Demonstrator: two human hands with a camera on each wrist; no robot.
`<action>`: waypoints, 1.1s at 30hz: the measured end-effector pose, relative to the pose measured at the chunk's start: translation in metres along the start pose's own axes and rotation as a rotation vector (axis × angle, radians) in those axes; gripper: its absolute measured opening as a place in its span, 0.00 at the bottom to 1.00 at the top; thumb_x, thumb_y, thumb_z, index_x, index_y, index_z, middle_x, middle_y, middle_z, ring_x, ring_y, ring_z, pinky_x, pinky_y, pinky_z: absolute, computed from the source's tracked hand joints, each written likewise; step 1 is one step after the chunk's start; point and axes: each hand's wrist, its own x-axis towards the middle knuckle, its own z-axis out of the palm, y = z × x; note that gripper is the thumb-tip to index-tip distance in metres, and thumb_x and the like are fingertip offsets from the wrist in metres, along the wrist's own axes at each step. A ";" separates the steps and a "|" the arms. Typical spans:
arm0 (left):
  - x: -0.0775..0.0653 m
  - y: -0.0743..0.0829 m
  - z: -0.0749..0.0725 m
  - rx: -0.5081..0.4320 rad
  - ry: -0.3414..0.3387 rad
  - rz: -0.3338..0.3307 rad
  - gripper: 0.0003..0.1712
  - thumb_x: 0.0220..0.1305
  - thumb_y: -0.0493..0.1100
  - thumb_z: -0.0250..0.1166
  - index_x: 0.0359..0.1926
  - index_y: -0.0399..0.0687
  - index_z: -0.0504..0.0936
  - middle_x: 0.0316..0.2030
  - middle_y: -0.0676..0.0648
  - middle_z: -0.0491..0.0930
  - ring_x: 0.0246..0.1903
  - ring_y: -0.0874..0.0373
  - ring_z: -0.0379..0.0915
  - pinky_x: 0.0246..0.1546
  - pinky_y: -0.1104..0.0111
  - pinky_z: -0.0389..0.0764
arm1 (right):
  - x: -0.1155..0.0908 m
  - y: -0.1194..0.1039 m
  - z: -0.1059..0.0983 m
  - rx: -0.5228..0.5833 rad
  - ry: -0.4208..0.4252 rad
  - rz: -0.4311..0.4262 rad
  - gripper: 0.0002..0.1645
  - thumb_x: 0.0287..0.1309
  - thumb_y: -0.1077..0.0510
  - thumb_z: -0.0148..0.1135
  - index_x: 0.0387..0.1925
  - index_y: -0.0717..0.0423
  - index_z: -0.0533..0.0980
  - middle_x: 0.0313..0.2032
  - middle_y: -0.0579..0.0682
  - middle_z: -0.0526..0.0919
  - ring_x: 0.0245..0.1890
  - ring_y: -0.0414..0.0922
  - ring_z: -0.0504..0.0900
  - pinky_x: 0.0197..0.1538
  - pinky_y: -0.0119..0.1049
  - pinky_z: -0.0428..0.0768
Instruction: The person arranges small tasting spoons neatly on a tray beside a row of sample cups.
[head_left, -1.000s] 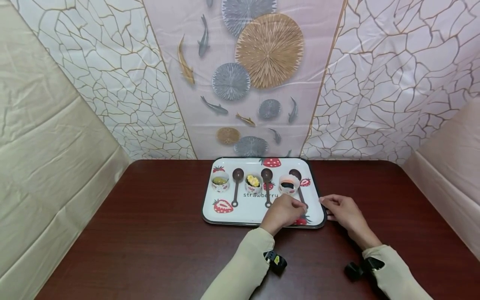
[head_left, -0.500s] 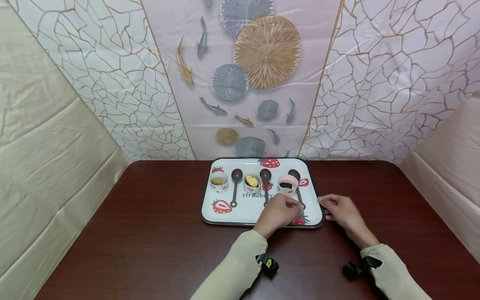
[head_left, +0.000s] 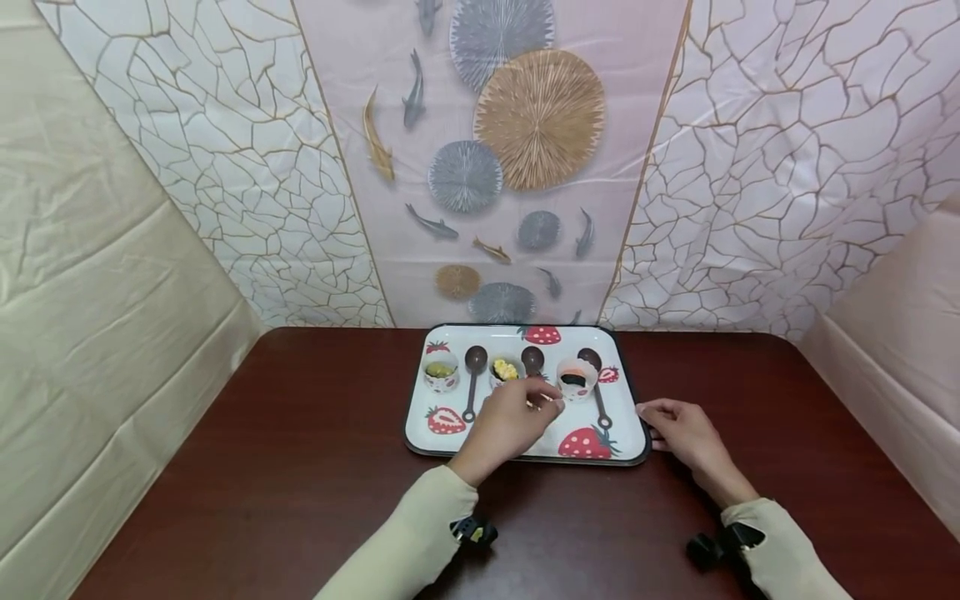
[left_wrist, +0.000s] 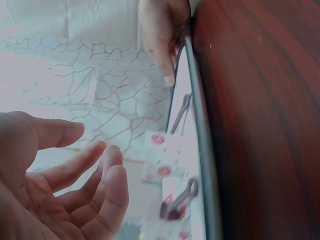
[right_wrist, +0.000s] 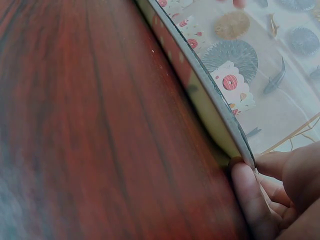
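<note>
A white strawberry-print tray (head_left: 431, 439) with a dark rim lies at the table's far side. My right hand (head_left: 688, 435) grips its right edge; in the right wrist view the thumb and fingers pinch the rim. My left hand (head_left: 508, 421), fingers loosely bent around nothing, hovers over the tray's front middle. It partly hides the middle paper cup (head_left: 506, 368), with yellow food, and the middle brown spoon (head_left: 532, 358). Nearest its fingertips is the right paper cup (head_left: 577, 385), with dark and orange food. Beside that cup lies another brown spoon (head_left: 603, 408).
At the tray's left are a paper cup (head_left: 441, 379) with green food and a brown spoon (head_left: 472, 387). The dark red wooden table (head_left: 285, 467) spreads in front and to both sides. A patterned cloth (head_left: 480, 200) hangs directly behind the tray.
My left hand has moved left, away from the right spoon's handle, and now covers part of the middle cup and spoon. My right hand stays at the tray's edge. The camera view tilts slightly.
</note>
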 end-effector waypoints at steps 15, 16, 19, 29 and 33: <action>-0.029 -0.020 -0.065 0.136 0.165 0.006 0.09 0.70 0.44 0.70 0.47 0.49 0.90 0.36 0.54 0.88 0.36 0.59 0.86 0.44 0.58 0.83 | -0.001 0.000 0.002 0.013 0.018 -0.001 0.26 0.79 0.51 0.58 0.61 0.71 0.78 0.46 0.53 0.86 0.37 0.40 0.80 0.36 0.30 0.86; -0.030 -0.023 -0.069 0.157 0.175 0.001 0.10 0.69 0.45 0.71 0.48 0.49 0.90 0.37 0.54 0.88 0.37 0.59 0.86 0.46 0.57 0.83 | -0.001 0.000 0.002 0.012 0.019 0.000 0.26 0.79 0.52 0.58 0.61 0.71 0.78 0.47 0.53 0.86 0.37 0.40 0.80 0.36 0.30 0.86; -0.035 -0.030 -0.078 0.214 0.205 -0.021 0.12 0.68 0.46 0.72 0.50 0.49 0.90 0.41 0.50 0.89 0.41 0.56 0.87 0.49 0.52 0.82 | -0.002 -0.001 0.001 0.009 0.020 0.004 0.26 0.79 0.51 0.58 0.61 0.71 0.78 0.46 0.53 0.86 0.37 0.40 0.80 0.36 0.30 0.86; -0.040 -0.058 -0.106 0.303 0.259 -0.094 0.16 0.64 0.43 0.75 0.52 0.46 0.89 0.45 0.43 0.89 0.46 0.46 0.85 0.48 0.49 0.81 | -0.001 0.000 0.002 0.006 0.019 0.016 0.27 0.79 0.50 0.57 0.62 0.71 0.78 0.44 0.51 0.86 0.37 0.41 0.80 0.36 0.30 0.86; -0.038 -0.070 -0.113 0.317 0.246 -0.117 0.17 0.64 0.42 0.75 0.53 0.44 0.88 0.42 0.42 0.86 0.41 0.47 0.81 0.43 0.51 0.79 | -0.001 -0.001 0.002 0.007 0.020 0.016 0.27 0.79 0.50 0.57 0.62 0.71 0.78 0.43 0.50 0.86 0.37 0.40 0.80 0.36 0.30 0.86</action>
